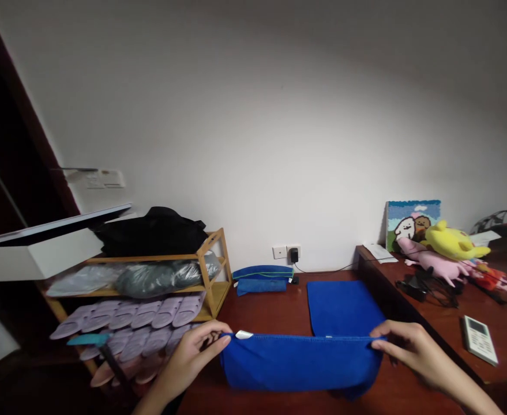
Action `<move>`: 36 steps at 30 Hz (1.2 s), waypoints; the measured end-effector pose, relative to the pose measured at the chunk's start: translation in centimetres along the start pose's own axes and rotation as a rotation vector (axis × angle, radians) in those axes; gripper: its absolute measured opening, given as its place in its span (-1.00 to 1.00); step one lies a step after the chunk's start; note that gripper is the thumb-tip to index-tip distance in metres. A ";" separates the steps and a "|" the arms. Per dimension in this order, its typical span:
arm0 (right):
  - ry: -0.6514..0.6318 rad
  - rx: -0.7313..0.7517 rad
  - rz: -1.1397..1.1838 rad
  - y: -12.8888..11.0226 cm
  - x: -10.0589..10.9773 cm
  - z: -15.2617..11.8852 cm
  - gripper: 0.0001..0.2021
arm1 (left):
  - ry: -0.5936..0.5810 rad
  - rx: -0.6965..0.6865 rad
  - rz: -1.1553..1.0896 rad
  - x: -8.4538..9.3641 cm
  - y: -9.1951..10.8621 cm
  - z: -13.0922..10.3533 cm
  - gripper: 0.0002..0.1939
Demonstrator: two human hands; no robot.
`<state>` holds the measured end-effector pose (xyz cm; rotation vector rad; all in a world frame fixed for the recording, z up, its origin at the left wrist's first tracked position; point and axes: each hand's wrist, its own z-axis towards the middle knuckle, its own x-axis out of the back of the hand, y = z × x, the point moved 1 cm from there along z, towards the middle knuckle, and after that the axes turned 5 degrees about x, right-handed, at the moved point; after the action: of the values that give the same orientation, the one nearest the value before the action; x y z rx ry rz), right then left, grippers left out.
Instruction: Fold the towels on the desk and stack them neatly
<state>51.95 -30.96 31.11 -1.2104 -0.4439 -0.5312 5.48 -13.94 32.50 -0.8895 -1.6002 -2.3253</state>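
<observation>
A blue towel point(300, 363) with a small white tag hangs stretched between my two hands over the reddish-brown wooden surface. My left hand point(199, 349) pinches its upper left corner beside the tag. At the upper right corner, the thumb and fingers of my right hand point(404, 346) are closed on the same edge. Behind it a second blue towel point(342, 305) lies flat, its near edge hidden by the held one. Against the wall rest folded blue cloths point(262, 285), the rear one with green edging.
On the left, a wooden rack point(214, 288) carries a black bag point(153, 233), a white box point(41, 253) and several lilac slippers point(153, 314). The raised surface at right holds plush toys point(435, 262), a dog picture point(415, 216) and a white remote point(480, 340). A black plug point(294, 255) sits in the wall socket.
</observation>
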 end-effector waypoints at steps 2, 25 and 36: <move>0.037 -0.019 0.005 0.2 1.8 -0.8 -0.63 | -0.032 -0.010 -0.038 -1.7 1.3 1.2 -0.62; 0.707 -0.146 -0.270 19.1 10.9 12.5 -0.59 | 0.170 -0.264 -0.045 -25.7 2.5 20.0 -0.75; 0.615 -0.336 -0.120 34.9 -5.1 0.0 -0.73 | -0.054 -0.188 0.320 -37.9 -14.3 9.9 -0.69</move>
<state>68.93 -21.12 1.76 -1.2667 0.1053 -1.0708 33.02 -6.09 2.15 -1.1618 -1.1667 -2.2616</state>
